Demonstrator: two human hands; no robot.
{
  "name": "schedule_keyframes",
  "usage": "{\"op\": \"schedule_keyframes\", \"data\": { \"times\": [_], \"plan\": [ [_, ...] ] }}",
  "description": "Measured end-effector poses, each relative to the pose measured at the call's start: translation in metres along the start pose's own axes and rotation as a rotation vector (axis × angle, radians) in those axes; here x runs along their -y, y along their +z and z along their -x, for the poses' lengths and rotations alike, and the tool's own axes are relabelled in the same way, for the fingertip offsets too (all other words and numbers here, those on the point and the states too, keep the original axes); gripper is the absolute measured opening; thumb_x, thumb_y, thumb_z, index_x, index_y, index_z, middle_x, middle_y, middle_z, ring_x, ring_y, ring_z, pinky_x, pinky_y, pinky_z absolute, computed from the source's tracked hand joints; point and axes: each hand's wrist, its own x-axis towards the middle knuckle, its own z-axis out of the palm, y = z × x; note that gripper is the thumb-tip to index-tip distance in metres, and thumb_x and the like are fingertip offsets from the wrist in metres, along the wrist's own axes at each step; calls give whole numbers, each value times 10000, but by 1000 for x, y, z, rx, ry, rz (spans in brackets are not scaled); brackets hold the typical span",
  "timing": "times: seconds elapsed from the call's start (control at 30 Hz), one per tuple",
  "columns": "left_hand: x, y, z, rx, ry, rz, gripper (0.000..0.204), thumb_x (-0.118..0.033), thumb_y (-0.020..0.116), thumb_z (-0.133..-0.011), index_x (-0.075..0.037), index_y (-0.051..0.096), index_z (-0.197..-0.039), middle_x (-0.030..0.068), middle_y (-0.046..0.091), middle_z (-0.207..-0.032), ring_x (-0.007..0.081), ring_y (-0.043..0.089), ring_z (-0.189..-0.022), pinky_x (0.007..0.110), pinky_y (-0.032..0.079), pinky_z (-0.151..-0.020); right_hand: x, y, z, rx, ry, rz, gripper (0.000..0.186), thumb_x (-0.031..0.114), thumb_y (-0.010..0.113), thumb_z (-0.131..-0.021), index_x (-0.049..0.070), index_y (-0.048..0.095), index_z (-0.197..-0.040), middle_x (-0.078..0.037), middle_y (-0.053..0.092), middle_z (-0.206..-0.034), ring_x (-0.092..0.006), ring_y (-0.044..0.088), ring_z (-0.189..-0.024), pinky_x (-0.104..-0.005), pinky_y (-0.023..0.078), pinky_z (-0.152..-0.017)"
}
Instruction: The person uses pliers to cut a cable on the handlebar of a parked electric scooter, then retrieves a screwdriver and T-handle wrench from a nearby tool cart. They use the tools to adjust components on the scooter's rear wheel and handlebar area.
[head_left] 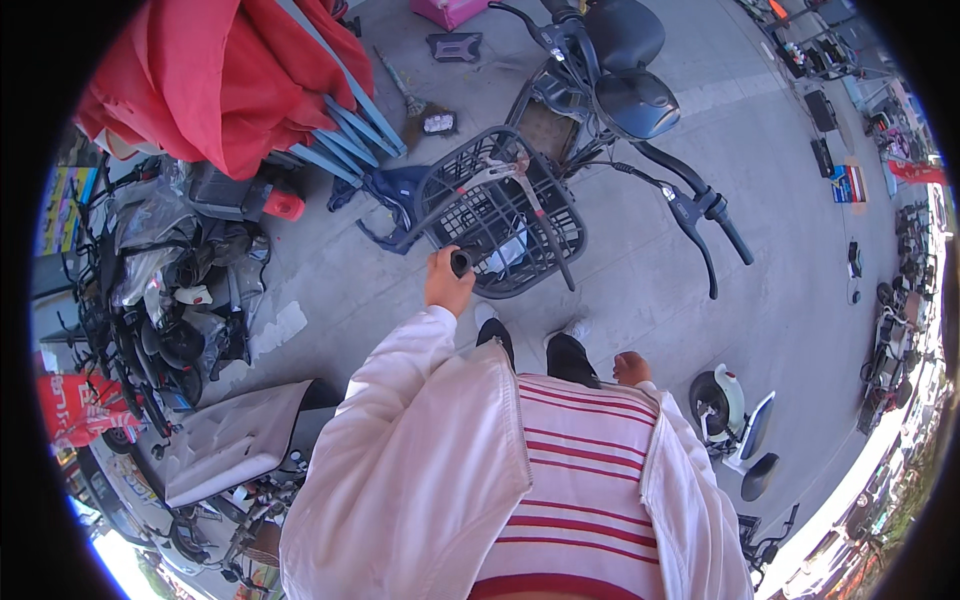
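Note:
My left hand (450,282) is closed round a short black tube (461,263) with a round open end, at the near left corner of a black basket (575,235). The basket sits at the front of an electric bike (567,90). Across it lies a long-handled metal tool (520,172) with a worn jaw end and red marks on its dark handles. Something pale and flat (508,250) shows through the mesh. My right hand (630,367) hangs low by my right side, its fingers curled, with nothing seen in them.
A folded red canopy (215,75) with blue-grey poles stands at the far left, dark cloth (390,200) beside it. Bike parts and plastic (165,290) pile up at left. A handlebar (715,205) juts right of the basket. A white-fendered wheel (715,400) lies at right.

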Motion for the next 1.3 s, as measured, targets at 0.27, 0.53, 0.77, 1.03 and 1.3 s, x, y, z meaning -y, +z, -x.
{"op": "schedule_keyframes", "data": {
  "times": [0.27,0.53,0.77,1.03,1.3],
  "plan": [
    [5,6,-7,98,85,-290,537,-216,737,-730,-72,507,-1193,182,524,-1168,365,516,-1091,427,444,-928,-26,13,29,30,-83,19,355,352,578,-878,37,689,-999,-176,695,-957,-337,659,-920,-410,501,-840],
    [-32,13,35,11,54,-268,473,-194,708,-768,-66,539,-1191,143,540,-1089,297,541,-1009,391,454,-873,-68,-56,2,-129,-73,-308,274,248,570,-926,-1,620,-1028,-70,655,-770,-169,631,-643,-312,504,-570],
    [-104,60,93,92,169,-17,300,-123,704,-792,-56,631,-1075,72,556,-986,131,541,-732,267,475,-684,-185,-87,-3,-184,-41,-117,375,383,572,-894,51,695,-1017,-142,708,-893,-254,678,-804,-371,524,-735],
    [-204,131,151,370,205,253,243,-126,649,-858,-19,622,-1075,18,598,-895,83,523,-754,244,458,-699,-368,-86,-49,-189,31,-73,456,404,572,-850,-4,706,-1002,-200,690,-1020,-328,654,-985,-398,484,-879],
    [-255,178,151,319,82,446,238,-141,606,-898,-9,610,-1096,44,639,-930,105,570,-813,260,465,-745,-325,-191,-34,-187,-21,-450,345,291,596,-867,-13,682,-1005,-148,699,-791,-215,668,-685,-343,529,-636]
  ]
}}
